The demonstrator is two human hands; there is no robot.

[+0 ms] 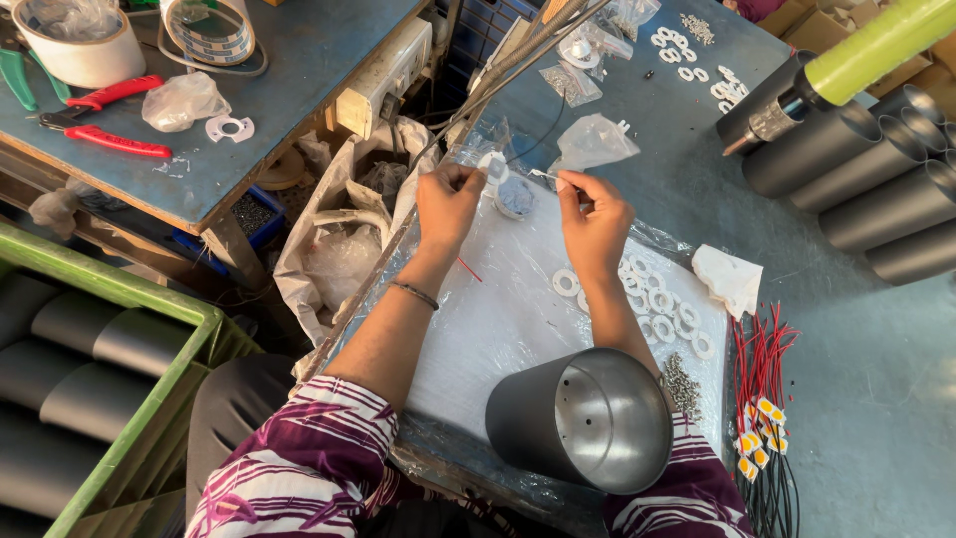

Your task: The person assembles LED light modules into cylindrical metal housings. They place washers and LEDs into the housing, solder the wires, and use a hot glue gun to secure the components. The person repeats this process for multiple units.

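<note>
A dark metal can (583,418) lies on its side nearest the camera, open mouth toward the viewer, on a white sheet (488,319) that covers the near part of the blue-grey bench (856,339). At the far right more dark tubes (876,169) are stacked, with a yellow-green roll (876,45) across them. To the near left stands a green crate (139,339) holding black cylinders. Far left is a second blue table (299,70) with a tape roll (75,45) and red-handled pliers (110,120).

Over the far edge of the sheet both hands work close together. The left hand (448,204) is curled, fingertips pinched on a small white part (491,164) — just what the part is I cannot tell. The right hand (596,214) is likewise closed, thumb and forefinger gripping a thin tool (546,175) whose tip points left toward the white part. Just beyond and between the hands sits a small grey-blue dish (515,196).

Right of the right wrist lies a scatter of white rings (657,299), and near them, beside the can, a little heap of screws (680,384). At the near right a bundle of red and black wires (762,399) with yellow tabs lies on the bench. A crumpled white cloth (729,277) rests just far of the wires.
</note>
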